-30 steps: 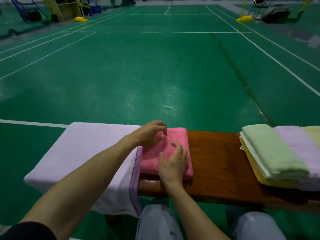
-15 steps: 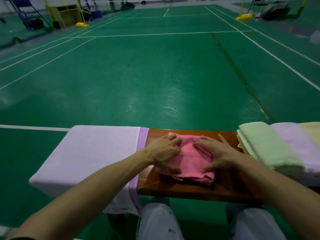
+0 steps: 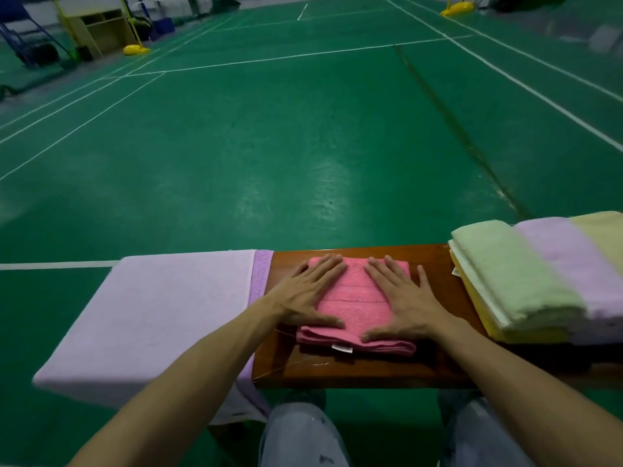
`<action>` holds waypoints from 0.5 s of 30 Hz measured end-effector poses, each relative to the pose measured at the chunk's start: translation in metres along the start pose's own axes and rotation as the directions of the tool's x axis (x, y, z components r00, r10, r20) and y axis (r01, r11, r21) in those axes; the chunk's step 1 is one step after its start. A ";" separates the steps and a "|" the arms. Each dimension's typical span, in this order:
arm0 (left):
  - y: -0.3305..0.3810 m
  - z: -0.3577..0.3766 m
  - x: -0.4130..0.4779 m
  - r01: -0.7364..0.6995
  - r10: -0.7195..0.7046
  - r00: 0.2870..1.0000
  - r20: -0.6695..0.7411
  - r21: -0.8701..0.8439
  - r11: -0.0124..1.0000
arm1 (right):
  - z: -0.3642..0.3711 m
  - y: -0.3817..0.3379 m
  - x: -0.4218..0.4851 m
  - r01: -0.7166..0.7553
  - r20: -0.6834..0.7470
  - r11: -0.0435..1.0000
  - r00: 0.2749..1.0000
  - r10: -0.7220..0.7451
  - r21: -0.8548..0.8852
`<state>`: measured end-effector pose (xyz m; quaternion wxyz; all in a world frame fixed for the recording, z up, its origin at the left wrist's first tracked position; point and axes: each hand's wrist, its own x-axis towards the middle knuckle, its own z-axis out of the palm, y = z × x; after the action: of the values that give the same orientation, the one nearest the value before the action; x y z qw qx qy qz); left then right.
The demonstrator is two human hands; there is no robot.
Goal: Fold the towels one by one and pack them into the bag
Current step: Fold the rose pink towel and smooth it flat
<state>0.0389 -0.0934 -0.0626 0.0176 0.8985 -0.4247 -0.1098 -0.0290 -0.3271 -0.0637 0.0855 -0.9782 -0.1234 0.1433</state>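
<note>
A pink towel point(image 3: 357, 306), folded into a small thick square with a white tag at its near edge, lies in the middle of the brown wooden bench point(image 3: 354, 369). My left hand point(image 3: 308, 293) lies flat on its left part with straight, spread fingers. My right hand point(image 3: 401, 298) presses flat on its right part the same way. A lilac towel point(image 3: 151, 311) is spread over the bench's left end. A pile of folded towels point(image 3: 526, 281), green, lilac, pale yellow and yellow, sits on the right end. No bag is in view.
The bench stands on a green sports-court floor with white lines point(image 3: 57, 265). My knees in grey trousers point(image 3: 300, 433) are under the bench's near edge. A wooden shelf unit point(image 3: 97, 28) and yellow post bases point(image 3: 136, 49) stand far off.
The pink towel has gone from a loose half-fold to a neat square. Both hands have flattened out and spread on top of it.
</note>
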 end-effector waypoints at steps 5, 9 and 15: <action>-0.016 0.005 0.011 0.017 -0.017 1.000 0.003 0.036 0.999 | 0.003 0.000 0.004 -0.046 -0.039 0.998 0.998 0.047 0.032; -0.016 0.008 0.012 0.019 -0.020 1.000 0.012 0.055 0.998 | 0.006 0.004 0.008 -0.059 -0.017 0.998 0.998 0.058 -0.011; -0.012 0.001 0.014 0.037 -0.046 0.995 0.088 0.110 0.993 | 0.001 0.003 0.008 -0.076 0.030 0.995 0.997 0.078 -0.057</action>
<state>0.0564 -0.0962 -0.0678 -0.0525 0.9009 -0.4116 -0.1274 -0.0210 -0.3275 -0.0678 0.0504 -0.9818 -0.0911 0.1587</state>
